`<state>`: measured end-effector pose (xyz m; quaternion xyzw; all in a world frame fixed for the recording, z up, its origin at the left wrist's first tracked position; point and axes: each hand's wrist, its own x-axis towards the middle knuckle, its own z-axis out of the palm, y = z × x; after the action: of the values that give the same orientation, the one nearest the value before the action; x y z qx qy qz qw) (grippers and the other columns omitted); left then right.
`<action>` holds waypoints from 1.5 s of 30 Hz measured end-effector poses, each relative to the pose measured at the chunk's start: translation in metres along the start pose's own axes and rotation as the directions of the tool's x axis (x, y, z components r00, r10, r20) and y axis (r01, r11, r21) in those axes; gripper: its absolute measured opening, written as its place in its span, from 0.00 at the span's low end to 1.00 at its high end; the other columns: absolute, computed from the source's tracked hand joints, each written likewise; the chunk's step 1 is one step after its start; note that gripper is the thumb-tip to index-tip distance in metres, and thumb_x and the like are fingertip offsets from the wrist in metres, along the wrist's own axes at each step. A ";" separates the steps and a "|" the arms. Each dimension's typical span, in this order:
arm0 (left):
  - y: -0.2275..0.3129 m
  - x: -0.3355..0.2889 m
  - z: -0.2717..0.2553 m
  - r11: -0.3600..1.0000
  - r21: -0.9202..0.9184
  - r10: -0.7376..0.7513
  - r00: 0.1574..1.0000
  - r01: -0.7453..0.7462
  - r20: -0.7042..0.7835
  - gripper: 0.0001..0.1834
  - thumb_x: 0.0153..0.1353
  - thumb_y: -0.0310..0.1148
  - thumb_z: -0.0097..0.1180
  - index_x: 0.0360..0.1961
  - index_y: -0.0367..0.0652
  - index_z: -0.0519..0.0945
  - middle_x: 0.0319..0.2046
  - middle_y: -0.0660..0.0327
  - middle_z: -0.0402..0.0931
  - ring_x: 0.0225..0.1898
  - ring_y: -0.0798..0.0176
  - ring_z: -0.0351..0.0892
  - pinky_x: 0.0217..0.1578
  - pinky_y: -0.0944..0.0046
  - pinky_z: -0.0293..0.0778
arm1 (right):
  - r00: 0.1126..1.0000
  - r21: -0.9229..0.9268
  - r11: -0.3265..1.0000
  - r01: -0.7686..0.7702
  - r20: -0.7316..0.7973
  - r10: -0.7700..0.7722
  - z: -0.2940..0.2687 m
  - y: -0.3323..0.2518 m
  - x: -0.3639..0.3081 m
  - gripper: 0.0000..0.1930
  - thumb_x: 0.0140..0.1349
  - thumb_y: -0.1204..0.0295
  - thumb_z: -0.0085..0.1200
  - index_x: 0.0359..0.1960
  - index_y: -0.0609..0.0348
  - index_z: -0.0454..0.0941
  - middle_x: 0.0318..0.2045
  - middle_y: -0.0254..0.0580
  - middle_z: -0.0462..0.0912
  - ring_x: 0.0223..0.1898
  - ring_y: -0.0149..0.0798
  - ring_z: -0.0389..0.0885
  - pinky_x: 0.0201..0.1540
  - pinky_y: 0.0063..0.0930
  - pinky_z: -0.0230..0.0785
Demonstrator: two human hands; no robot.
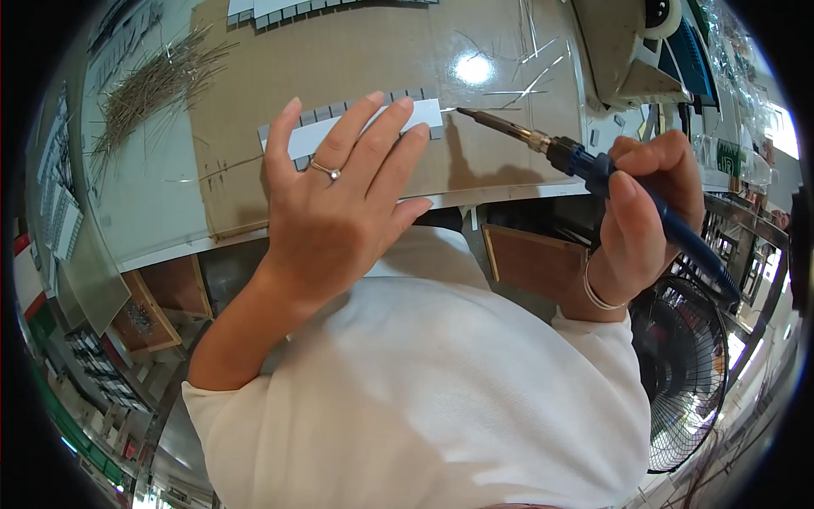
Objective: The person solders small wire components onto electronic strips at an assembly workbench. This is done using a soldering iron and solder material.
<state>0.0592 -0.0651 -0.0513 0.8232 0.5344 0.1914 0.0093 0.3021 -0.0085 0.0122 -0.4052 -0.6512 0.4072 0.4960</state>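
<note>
My left hand (335, 208) lies flat with its fingers spread across a white strip (426, 112). Beneath the strip shows a grey segmented piece (335, 110), its edges notched along the top; the fingers hide much of both. In a pen-like grip, my right hand (640, 216) holds a soldering iron (591, 165) with a blue handle and dark tip. That tip is right beside the strip's right end, near a short thin silvery wire (448, 109); whether they touch I cannot tell. Another thin wire (222, 172) runs out leftward from the piece.
Under the work is a brown board (373, 51). A heap of thin wires (157, 85) lies at the left, and several loose wires (534, 81) lie at the upper right. A beige machine (610, 51) stands far right. Below right is a black fan (678, 365).
</note>
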 end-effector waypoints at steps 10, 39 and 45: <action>0.000 0.000 0.001 1.000 0.003 -0.011 1.000 0.011 0.030 0.31 0.48 0.42 0.68 0.56 0.50 0.79 0.61 0.66 0.72 0.64 0.62 0.67 0.65 0.36 0.48 | 0.997 -0.018 0.999 0.036 0.067 -0.034 0.003 0.003 0.011 0.12 0.48 0.71 0.65 0.28 0.65 0.74 0.23 0.35 0.73 0.23 0.24 0.67 0.27 0.17 0.55; 0.004 -0.005 0.000 0.999 0.028 -0.027 1.000 0.027 -0.002 0.34 0.50 0.49 0.66 0.59 0.50 0.76 0.62 0.64 0.70 0.64 0.61 0.67 0.66 0.38 0.46 | 0.986 0.029 0.987 0.156 -0.068 -0.154 -0.022 0.007 0.009 0.13 0.51 0.70 0.62 0.32 0.66 0.73 0.23 0.37 0.71 0.23 0.27 0.66 0.29 0.19 0.54; -0.022 -0.028 0.000 0.990 0.134 -0.025 0.999 0.030 -0.039 0.33 0.53 0.52 0.65 0.58 0.49 0.75 0.61 0.64 0.71 0.64 0.60 0.68 0.67 0.38 0.44 | 0.955 0.094 0.992 0.084 -0.293 -0.054 -0.030 0.026 0.001 0.11 0.53 0.71 0.56 0.32 0.68 0.72 0.24 0.40 0.72 0.27 0.32 0.68 0.33 0.20 0.60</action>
<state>0.0304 -0.0805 -0.0648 0.8107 0.5576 0.1701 -0.0537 0.3349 0.0054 -0.0068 -0.4107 -0.5630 0.3596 0.6205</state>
